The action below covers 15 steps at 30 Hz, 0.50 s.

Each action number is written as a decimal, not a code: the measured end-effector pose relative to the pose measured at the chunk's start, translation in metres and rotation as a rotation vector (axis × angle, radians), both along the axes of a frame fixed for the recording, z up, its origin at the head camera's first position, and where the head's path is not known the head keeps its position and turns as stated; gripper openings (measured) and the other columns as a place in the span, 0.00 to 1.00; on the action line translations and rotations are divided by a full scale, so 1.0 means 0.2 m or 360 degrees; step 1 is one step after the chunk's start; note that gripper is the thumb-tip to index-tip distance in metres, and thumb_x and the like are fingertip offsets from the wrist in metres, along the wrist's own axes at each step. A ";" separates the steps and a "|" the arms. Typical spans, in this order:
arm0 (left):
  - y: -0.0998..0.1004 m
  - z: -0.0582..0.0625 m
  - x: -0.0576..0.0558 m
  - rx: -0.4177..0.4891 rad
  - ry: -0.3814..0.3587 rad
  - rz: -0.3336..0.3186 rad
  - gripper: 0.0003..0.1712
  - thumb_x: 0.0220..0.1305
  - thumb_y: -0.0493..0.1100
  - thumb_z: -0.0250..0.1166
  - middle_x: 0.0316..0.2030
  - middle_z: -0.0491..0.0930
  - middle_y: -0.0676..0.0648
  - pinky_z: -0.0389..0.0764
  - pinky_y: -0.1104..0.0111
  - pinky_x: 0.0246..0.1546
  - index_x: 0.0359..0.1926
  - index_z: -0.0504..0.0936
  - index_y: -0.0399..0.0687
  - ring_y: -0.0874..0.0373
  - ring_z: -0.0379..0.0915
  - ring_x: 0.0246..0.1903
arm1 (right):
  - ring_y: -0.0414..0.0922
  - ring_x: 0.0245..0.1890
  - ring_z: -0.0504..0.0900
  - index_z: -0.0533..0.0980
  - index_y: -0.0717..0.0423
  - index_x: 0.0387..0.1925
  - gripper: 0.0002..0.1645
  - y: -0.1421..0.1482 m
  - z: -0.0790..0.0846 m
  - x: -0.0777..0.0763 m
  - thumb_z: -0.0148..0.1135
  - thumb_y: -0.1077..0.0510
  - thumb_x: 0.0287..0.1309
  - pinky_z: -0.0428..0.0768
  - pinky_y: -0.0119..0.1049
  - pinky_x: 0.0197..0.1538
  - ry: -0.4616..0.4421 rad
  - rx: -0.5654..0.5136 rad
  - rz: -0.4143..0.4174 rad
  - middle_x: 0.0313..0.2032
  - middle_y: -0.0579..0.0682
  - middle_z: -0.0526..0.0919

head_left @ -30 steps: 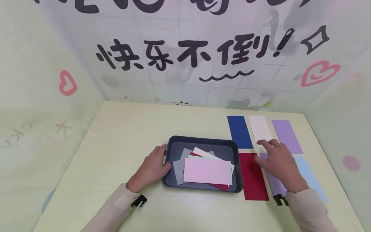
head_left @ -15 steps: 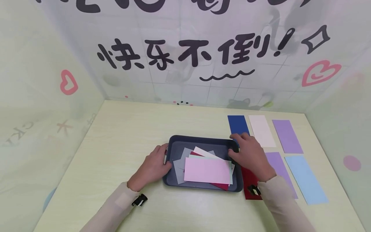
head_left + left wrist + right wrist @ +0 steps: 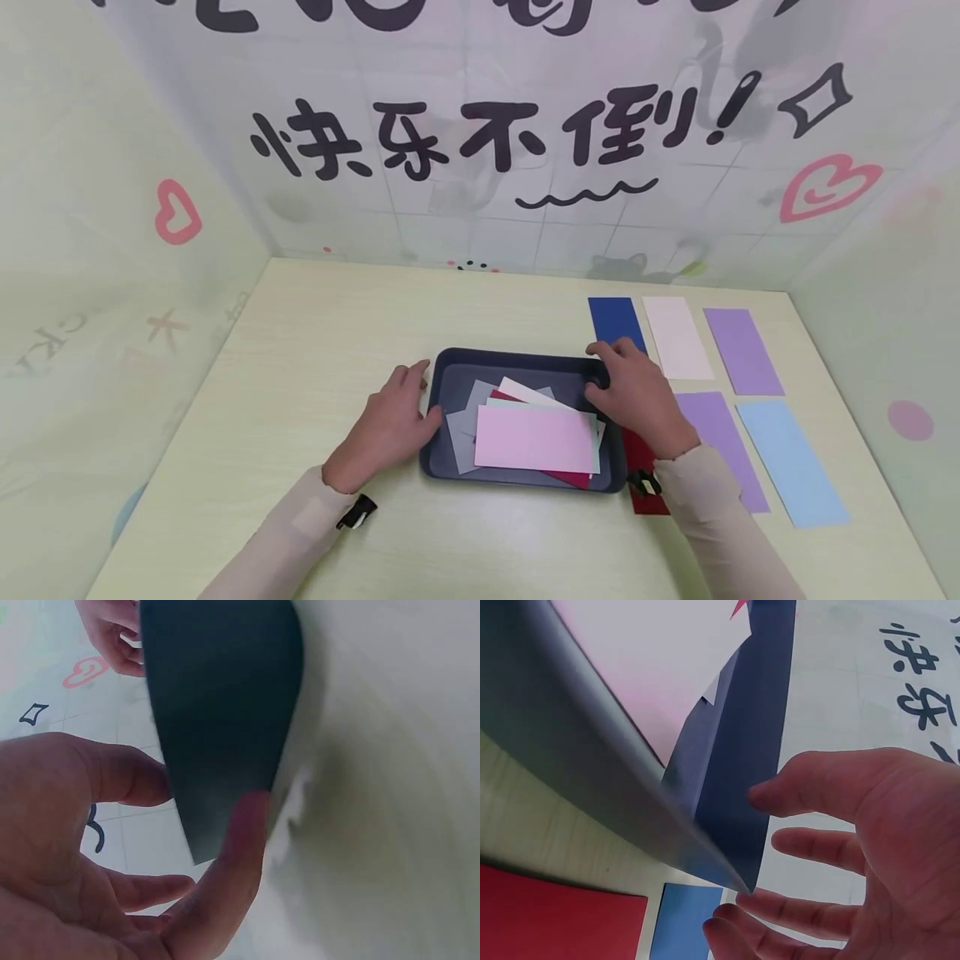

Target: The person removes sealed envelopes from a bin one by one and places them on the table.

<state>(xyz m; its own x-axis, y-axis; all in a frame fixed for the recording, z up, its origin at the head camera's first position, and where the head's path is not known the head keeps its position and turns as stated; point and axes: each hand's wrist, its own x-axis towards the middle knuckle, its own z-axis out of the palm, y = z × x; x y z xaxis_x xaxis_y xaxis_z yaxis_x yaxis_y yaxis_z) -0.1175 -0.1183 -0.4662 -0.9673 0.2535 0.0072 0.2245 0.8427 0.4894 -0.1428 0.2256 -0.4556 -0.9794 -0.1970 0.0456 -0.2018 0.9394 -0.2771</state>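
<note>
A dark tray (image 3: 453, 462) stands on the table and holds a loose pile of paper cards, with a pink card (image 3: 536, 439) on top. My left hand (image 3: 386, 433) is around its left end, thumb at the rim, index finger by the outer wall (image 3: 221, 712). In the head view its fingertips stand slightly off the tray. My right hand (image 3: 637, 396) is at the far right corner, with its thumb (image 3: 802, 787) over the rim and its fingers spread loosely outside. The right hand and forearm partly cover a blue card (image 3: 615, 321) and a red card (image 3: 641, 471).
Right of the tray, a white card (image 3: 678, 337), a purple card (image 3: 744, 352), another purple card (image 3: 723, 450) and a light blue card (image 3: 793, 463) lie flat on the table (image 3: 322, 333). A printed curtain (image 3: 465, 225) stands along the back, with similar sheets at both sides.
My right hand has moved left from above the cards to the tray's far right corner. The left hand has loosened and drawn slightly away from the tray's left end.
</note>
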 end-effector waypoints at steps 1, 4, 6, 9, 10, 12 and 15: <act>0.00 0.01 0.00 -0.0010 0.0040 0.0003 0.37 0.63 0.47 0.63 0.50 0.71 0.41 0.76 0.56 0.34 0.69 0.64 0.36 0.52 0.72 0.27 | 0.48 0.29 0.76 0.74 0.54 0.59 0.29 0.00 0.00 0.00 0.65 0.54 0.55 0.78 0.43 0.33 0.0000 -0.0001 0.0005 0.48 0.60 0.74; 0.02 0.05 0.00 -0.0065 0.0160 -0.0003 0.37 0.62 0.47 0.64 0.52 0.70 0.38 0.77 0.56 0.32 0.68 0.66 0.37 0.49 0.74 0.33 | 0.47 0.28 0.75 0.74 0.54 0.59 0.29 -0.01 0.01 -0.01 0.65 0.54 0.55 0.78 0.42 0.31 0.0010 0.0000 0.0023 0.48 0.60 0.74; 0.05 0.08 0.01 -0.0116 0.0236 -0.0028 0.36 0.61 0.48 0.65 0.53 0.70 0.37 0.78 0.56 0.32 0.68 0.68 0.38 0.45 0.74 0.41 | 0.47 0.26 0.74 0.74 0.54 0.59 0.29 -0.01 0.02 -0.01 0.64 0.54 0.55 0.77 0.42 0.30 0.0011 -0.0001 0.0035 0.48 0.60 0.74; 0.12 0.13 0.01 -0.0196 0.0310 -0.0137 0.34 0.61 0.47 0.65 0.55 0.69 0.39 0.79 0.56 0.40 0.66 0.71 0.39 0.43 0.68 0.52 | 0.46 0.26 0.74 0.73 0.54 0.59 0.29 -0.01 0.02 -0.01 0.64 0.54 0.55 0.76 0.41 0.30 -0.0005 0.0003 0.0045 0.49 0.60 0.74; 0.14 0.14 0.02 -0.0211 0.0326 -0.0190 0.34 0.61 0.47 0.65 0.55 0.69 0.39 0.79 0.57 0.42 0.66 0.72 0.39 0.43 0.67 0.54 | 0.46 0.26 0.74 0.73 0.54 0.59 0.29 -0.01 0.02 -0.01 0.65 0.55 0.55 0.76 0.41 0.30 -0.0012 0.0006 0.0050 0.49 0.60 0.74; 0.19 0.15 0.02 -0.0257 0.0357 -0.0313 0.33 0.61 0.47 0.65 0.55 0.70 0.40 0.76 0.59 0.48 0.65 0.73 0.39 0.44 0.67 0.54 | 0.47 0.28 0.74 0.74 0.54 0.60 0.30 -0.01 0.02 -0.01 0.65 0.55 0.55 0.76 0.42 0.31 -0.0037 0.0011 0.0062 0.49 0.60 0.74; 0.25 0.16 0.01 -0.0315 0.0375 -0.0490 0.31 0.60 0.48 0.67 0.55 0.71 0.42 0.74 0.61 0.52 0.64 0.75 0.41 0.46 0.68 0.54 | 0.48 0.31 0.75 0.74 0.53 0.61 0.30 -0.01 0.02 -0.01 0.66 0.55 0.54 0.78 0.43 0.35 -0.0091 0.0021 0.0076 0.49 0.60 0.74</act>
